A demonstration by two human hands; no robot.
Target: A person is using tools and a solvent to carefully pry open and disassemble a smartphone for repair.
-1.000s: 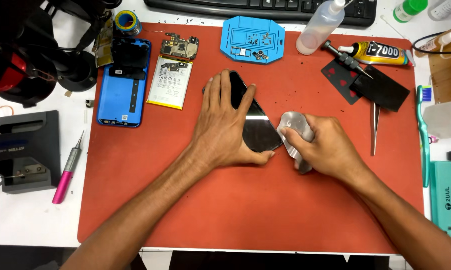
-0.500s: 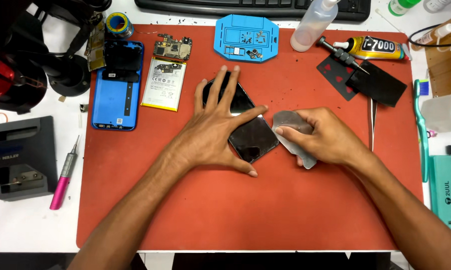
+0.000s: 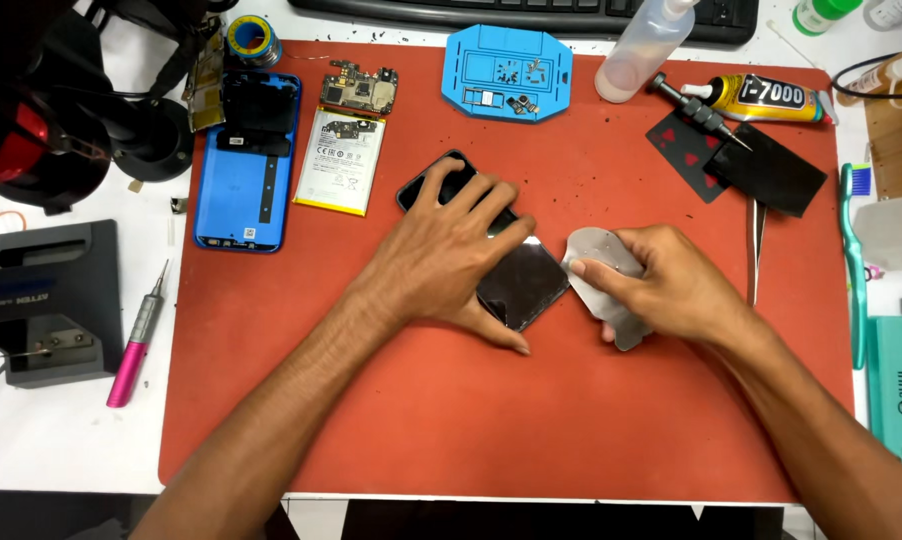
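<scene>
With my left hand (image 3: 449, 255) spread flat pinning the black phone screen (image 3: 516, 285) mid-mat (image 3: 471, 440), and my right hand (image 3: 671, 285) closed around the thin grey pry card (image 3: 603, 262), I'd judge shallow, gentle strokes along the screen's right edge best.

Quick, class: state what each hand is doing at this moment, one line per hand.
Left hand: open, fingers spread, pressing flat on the black phone screen.
Right hand: closed, gripping a thin grey metal pry tool beside the screen's edge.
</scene>
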